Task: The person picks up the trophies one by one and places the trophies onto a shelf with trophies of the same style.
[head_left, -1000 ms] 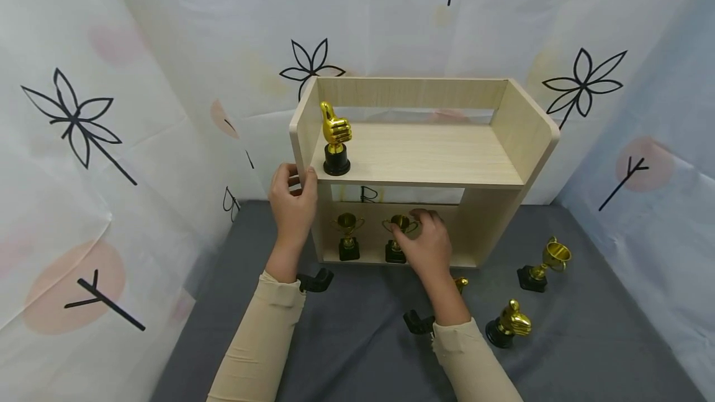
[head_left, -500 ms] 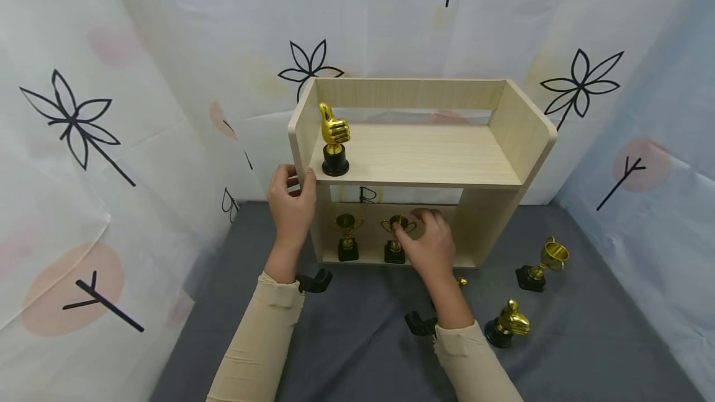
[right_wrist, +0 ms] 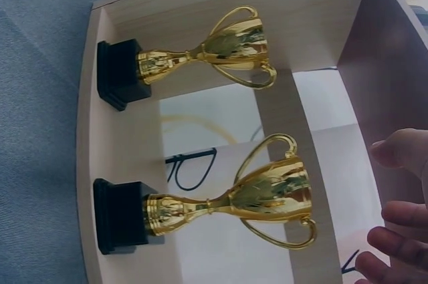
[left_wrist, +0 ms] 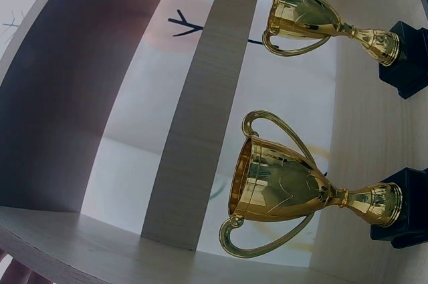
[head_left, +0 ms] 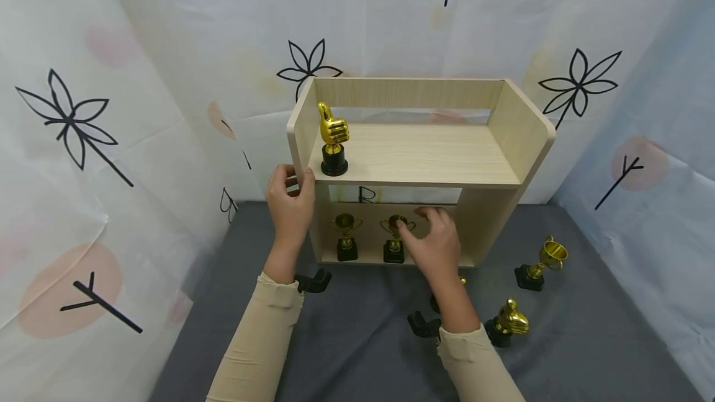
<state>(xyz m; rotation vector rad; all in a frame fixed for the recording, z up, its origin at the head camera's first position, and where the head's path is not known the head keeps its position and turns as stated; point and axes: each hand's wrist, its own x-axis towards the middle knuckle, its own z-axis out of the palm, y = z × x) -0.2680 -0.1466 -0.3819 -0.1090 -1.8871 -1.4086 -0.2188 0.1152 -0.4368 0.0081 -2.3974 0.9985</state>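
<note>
My left hand (head_left: 292, 200) grips the front edge of the left side panel of a pale wooden two-tier shelf (head_left: 436, 147). On the lower tier stand two gold cup trophies with black bases, the left trophy (head_left: 347, 237) and the right trophy (head_left: 393, 248), both upright. My right hand (head_left: 437, 244) is just right of the right trophy, fingers spread and loosely bent; in the right wrist view a gap separates the hand (right_wrist: 401, 224) from that cup trophy (right_wrist: 271, 194). A gold thumbs-up trophy (head_left: 334, 138) stands at the left of the upper tier.
On the grey cloth (head_left: 357, 340) to the right stand another cup trophy (head_left: 540, 263) and a thumbs-up trophy (head_left: 507, 323). A further trophy (head_left: 434, 304) is mostly hidden behind my right forearm. Patterned white cloth (head_left: 436, 30) hangs behind and at both sides.
My right hand has drawn slightly to the right, away from the right cup trophy, which stays standing in place. The left hand keeps its hold on the shelf panel.
</note>
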